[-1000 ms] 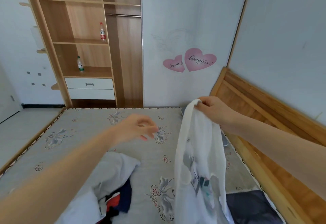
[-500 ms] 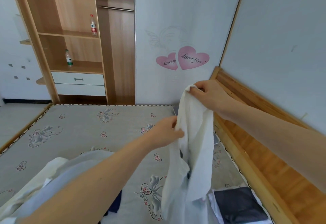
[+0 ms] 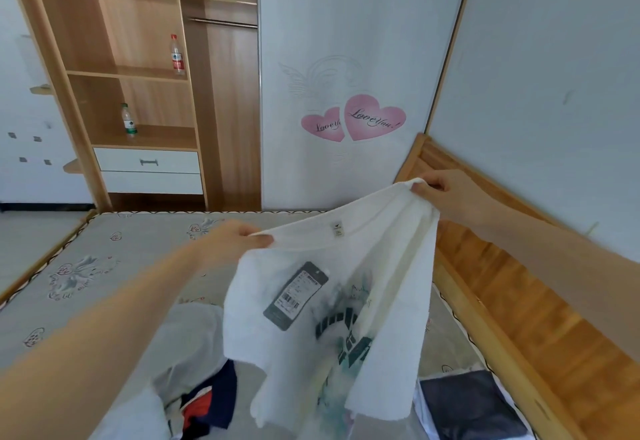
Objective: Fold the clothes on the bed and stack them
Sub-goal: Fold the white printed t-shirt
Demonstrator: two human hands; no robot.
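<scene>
Change: our left hand [image 3: 239, 239] now pinches the white T-shirt [image 3: 332, 304], spread from our right hand's [image 3: 440, 190] grip.
Hidden: shirt print blurred.

Bright, even daylight fills my view; shadows are soft and faint. Wide-angle distortion bows the wardrobe [image 3: 138, 69] and headboard [image 3: 519, 287] towards the edges. My near forearms and the shirt [image 3: 346, 301] hem are slightly blurred. No glare; the walls read pale and slightly washed out.
</scene>
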